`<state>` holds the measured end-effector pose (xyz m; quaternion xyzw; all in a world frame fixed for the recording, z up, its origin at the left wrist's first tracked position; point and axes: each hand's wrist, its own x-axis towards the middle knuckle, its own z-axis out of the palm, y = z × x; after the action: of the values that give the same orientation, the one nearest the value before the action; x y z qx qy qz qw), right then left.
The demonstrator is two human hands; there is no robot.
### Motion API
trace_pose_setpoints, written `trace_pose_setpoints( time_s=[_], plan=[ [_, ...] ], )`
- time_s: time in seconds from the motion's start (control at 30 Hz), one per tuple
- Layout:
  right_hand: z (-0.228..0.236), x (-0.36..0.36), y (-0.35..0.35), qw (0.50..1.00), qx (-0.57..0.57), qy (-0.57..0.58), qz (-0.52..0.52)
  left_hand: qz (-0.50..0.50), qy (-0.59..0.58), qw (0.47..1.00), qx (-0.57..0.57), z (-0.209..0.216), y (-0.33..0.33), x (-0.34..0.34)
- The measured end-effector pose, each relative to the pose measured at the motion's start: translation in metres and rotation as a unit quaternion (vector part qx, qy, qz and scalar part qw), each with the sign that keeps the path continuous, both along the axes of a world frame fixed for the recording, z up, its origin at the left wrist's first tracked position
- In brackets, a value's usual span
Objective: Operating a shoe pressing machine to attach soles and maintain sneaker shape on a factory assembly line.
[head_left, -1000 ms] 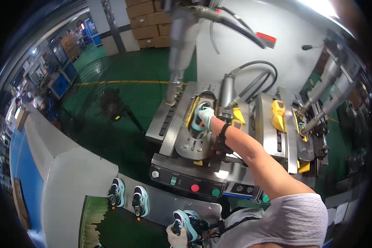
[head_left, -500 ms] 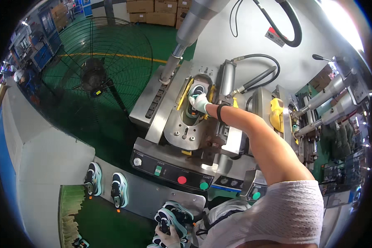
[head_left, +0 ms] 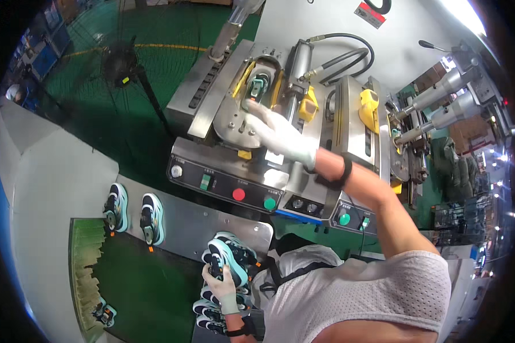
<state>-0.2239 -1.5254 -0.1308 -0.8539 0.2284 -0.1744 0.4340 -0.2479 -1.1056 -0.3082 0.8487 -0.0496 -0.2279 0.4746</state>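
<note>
My right hand (head_left: 280,136), in a white glove, is open with its fingers stretched out over the metal plate of a press. It touches no shoe. Just beyond its fingertips a dark sneaker with pale green parts (head_left: 258,86) sits in the press's cradle, between two yellow side pads. Low in the view my gloved left hand (head_left: 223,283) is closed around a navy sneaker with a thick white and mint sole (head_left: 232,264). More sneakers (head_left: 209,311) of the same kind lie below and behind it, partly covered.
A steel shelf (head_left: 183,220) in front of the press bears two upright sneakers on its left. The control panel (head_left: 223,186) has green and red buttons. A second press unit (head_left: 355,123) stands to the right. A fan (head_left: 120,64) is at the far left.
My right hand has come away from the sneaker in the press, toward me and right, its fingers now spread. My left hand still grips its sneaker. The whole view has shifted a little.
</note>
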Motion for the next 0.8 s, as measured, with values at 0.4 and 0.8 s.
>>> trace_pose_setpoints(
  time_s=[0.4,0.8],
  plan=[
    [-0.145,-0.134,0.141,0.923,-0.288,0.227,0.113,-0.009,-0.091,0.996,-0.017,-0.003,0.006,-0.009],
    [-0.156,-0.226,0.238,0.977,0.003,0.095,0.19,0.254,-0.168,0.945,0.119,0.047,0.182,-0.143]
  ],
)
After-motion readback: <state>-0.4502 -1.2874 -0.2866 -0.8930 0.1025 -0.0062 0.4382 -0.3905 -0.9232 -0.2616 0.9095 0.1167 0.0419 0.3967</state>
